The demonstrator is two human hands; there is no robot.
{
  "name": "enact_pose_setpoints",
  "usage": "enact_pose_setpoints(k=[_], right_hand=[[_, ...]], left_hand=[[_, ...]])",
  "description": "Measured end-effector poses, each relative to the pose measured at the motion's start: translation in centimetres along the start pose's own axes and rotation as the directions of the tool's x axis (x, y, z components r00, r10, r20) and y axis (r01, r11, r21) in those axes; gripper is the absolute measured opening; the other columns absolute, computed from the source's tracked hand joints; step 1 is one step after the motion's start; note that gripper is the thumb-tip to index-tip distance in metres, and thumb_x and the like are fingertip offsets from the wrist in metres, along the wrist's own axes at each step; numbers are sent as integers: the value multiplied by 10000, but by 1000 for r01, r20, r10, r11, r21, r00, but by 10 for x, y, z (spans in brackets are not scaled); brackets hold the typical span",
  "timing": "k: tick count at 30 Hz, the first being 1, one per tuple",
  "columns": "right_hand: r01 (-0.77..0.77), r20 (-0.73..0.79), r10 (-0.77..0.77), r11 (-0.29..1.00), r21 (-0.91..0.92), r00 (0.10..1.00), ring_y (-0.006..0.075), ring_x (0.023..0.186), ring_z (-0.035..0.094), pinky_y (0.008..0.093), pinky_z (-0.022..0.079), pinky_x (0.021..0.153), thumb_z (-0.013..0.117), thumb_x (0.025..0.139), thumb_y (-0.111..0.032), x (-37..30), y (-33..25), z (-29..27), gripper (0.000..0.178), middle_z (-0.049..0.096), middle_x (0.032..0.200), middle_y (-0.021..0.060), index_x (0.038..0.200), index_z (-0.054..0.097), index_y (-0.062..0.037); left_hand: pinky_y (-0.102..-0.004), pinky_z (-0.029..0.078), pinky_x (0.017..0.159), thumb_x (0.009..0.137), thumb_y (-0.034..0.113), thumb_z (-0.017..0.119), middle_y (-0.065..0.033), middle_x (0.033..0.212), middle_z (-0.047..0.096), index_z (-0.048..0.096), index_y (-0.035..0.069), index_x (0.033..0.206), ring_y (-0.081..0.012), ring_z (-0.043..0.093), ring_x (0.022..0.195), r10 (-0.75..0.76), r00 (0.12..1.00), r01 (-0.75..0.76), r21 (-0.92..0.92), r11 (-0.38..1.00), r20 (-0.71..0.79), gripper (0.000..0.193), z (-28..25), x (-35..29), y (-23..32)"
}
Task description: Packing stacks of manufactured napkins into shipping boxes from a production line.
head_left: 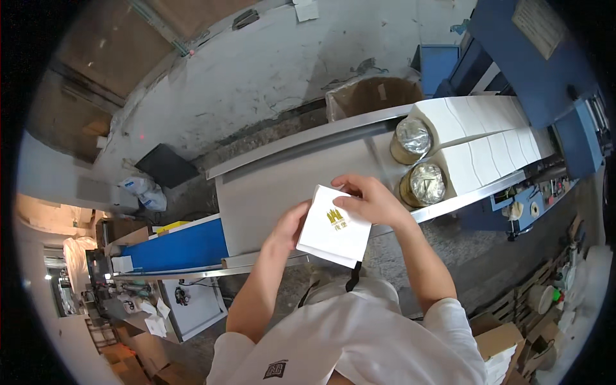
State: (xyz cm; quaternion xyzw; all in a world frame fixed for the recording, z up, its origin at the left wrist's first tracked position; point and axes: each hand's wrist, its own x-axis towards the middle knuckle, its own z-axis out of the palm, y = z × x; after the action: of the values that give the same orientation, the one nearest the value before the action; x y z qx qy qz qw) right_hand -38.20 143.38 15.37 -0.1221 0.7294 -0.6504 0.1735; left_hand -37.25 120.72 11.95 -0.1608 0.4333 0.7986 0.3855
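A stack of white square paper napkins (327, 239) with a gold print on top is between my hands, tilted above the near edge of a long grey table. My left hand (290, 226) grips the stack by its left edge, its fingers partly hidden. My right hand (367, 197) holds the upper right corner, thumb on the printed face and fingers curled behind the far edge. On the table to the right, two gold-coloured cans (410, 141) with shiny, crinkled tops stand against two long rows of white napkins (491, 157).
The grey table top (282, 205) runs from a blue conveyor belt (179, 247) at left to a blue machine (545, 64) at right. A lined bin (375, 96) stands behind the table. Cardboard boxes (500, 340) sit at lower right, near my right side.
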Motion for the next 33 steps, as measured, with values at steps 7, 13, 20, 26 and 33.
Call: enact_pose_setpoints(k=[7, 13, 20, 26, 33], right_hand=[[384, 212, -351, 913, -138, 912, 273, 899, 638, 349, 513, 762, 742, 768, -95, -77, -31, -23, 289, 635, 1005, 120, 1035, 671, -10], [440, 226, -386, 850, -290, 894, 337, 1116, 551, 417, 463, 908, 704, 752, -73, -92, -39, -27, 250, 575, 1182, 146, 998, 675, -39], [382, -71, -483, 767, -516, 873, 465, 1348, 339, 513, 324, 1091, 732, 723, -61, -64, -27, -28, 245, 419, 1419, 221, 964, 690, -78], [389, -25, -455, 788, -478, 890, 447, 1353, 342, 525, 293, 1113, 729, 743, -96, -62, -16, -36, 251, 429, 1404, 215, 987, 672, -90], [449, -68, -508, 809, -379, 858, 392, 1258, 471, 463, 388, 1047, 673, 793, -60, -60, -8, -29, 249, 506, 1316, 202, 1042, 669, -73]], left_hand=[[-290, 498, 872, 954, 133, 541, -69, 1111, 637, 557, 0, 1234, -142, 623, 979, 380, 922, -363, 173, 916, -75, 311, 18, -3, -6], [-288, 482, 910, 975, 118, 523, -77, 1149, 622, 515, -13, 1281, -133, 601, 1034, 476, 877, -454, 207, 867, -68, 333, 36, -7, 1], [-275, 445, 938, 987, 115, 518, -91, 1184, 609, 453, -35, 1341, -132, 569, 1082, 477, 873, -461, 497, 736, 103, 390, 64, -18, -3], [-270, 446, 931, 970, 85, 538, -101, 1191, 606, 469, -39, 1318, -134, 566, 1082, 490, 861, -482, 530, 698, 139, 376, 83, -24, -3], [-277, 493, 869, 925, 85, 602, -95, 1122, 645, 555, -19, 1238, -134, 611, 996, 449, 893, -408, 384, 828, -19, 333, 62, -13, -3]])
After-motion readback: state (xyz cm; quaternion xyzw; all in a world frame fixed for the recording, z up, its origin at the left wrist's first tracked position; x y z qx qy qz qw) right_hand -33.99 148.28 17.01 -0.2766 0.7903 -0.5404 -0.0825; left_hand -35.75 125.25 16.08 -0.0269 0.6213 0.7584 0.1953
